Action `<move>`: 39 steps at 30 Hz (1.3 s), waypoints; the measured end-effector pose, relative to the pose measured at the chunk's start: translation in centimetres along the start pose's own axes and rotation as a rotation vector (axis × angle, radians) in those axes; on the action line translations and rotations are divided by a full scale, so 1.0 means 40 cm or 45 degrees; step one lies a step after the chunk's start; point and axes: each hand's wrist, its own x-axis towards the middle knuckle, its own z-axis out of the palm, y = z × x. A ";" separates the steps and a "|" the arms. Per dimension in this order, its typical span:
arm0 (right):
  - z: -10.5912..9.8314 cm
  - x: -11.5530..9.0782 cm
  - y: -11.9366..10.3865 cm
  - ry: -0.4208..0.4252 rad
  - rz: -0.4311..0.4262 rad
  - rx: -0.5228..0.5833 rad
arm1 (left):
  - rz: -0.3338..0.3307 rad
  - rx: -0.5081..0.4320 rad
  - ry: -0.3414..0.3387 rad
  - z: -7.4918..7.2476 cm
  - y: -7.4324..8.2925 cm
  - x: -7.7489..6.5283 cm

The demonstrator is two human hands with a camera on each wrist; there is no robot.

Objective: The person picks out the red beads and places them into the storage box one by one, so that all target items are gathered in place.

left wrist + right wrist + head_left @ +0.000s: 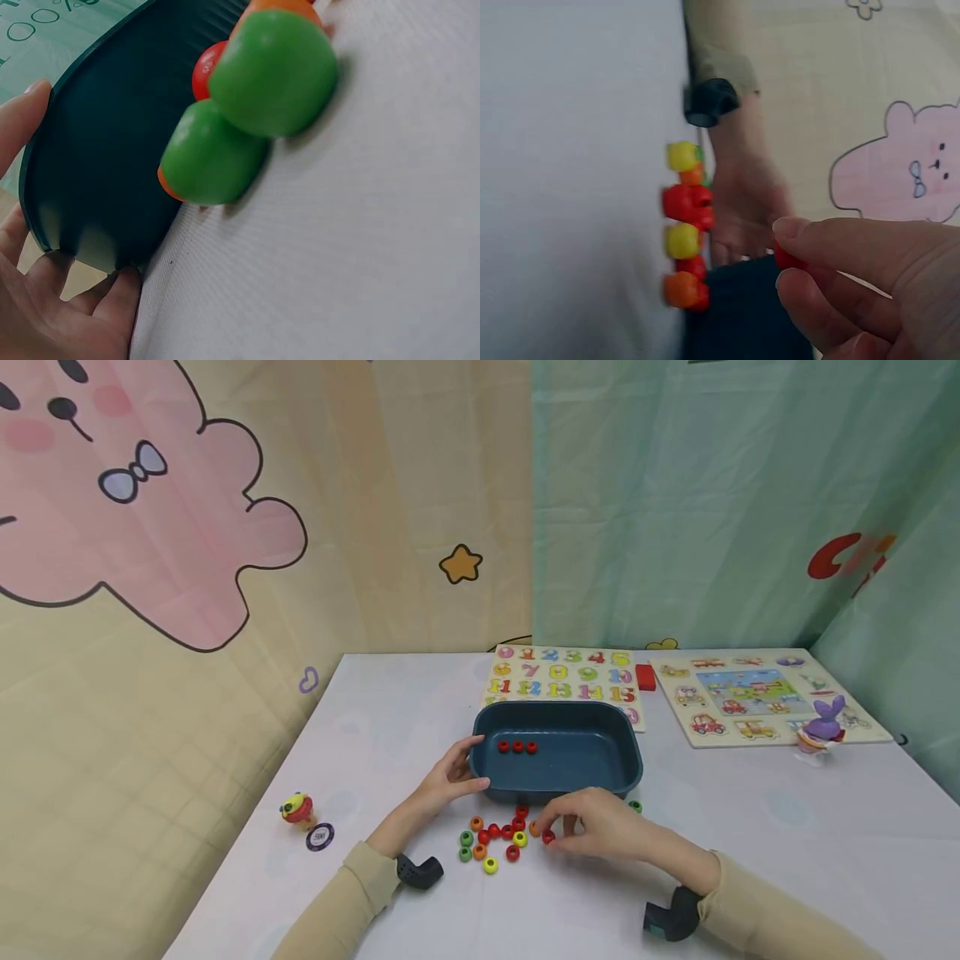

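Note:
My left hand (444, 778) holds the left end of a dark blue plastic tray (558, 796), thumb and fingers spread around its side. In the left wrist view, the fingertips (127, 277) touch the tray wall. Inside the tray sit three red beads (517, 747) in a row. My right hand (603, 823), in front of the tray, pinches a red bead (786, 259) between thumb and forefinger. Loose beads lie on the table between the hands: red (512, 853), yellow (490, 866), orange (480, 852) and green (466, 838).
Behind the tray lies a number board (540, 687), beside a red block (645, 677). A vehicle picture board (690, 727) and a purple toy (823, 727) are at right. On the left are a small colourful toy (298, 808) and a round chip (320, 837). One green bead (635, 807) lies beyond my right hand.

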 end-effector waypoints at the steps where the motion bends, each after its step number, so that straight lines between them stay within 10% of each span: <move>1: -0.020 0.010 -0.007 0.000 -0.019 0.012 | 0.001 0.000 0.001 -0.001 0.000 0.000; 12: -0.172 0.184 0.102 0.014 0.133 0.160 | -0.005 -0.005 0.016 -0.001 -0.008 -0.005; 39: -0.141 0.269 0.227 -0.218 0.362 0.145 | 0.058 -0.078 -0.049 -0.013 -0.047 0.016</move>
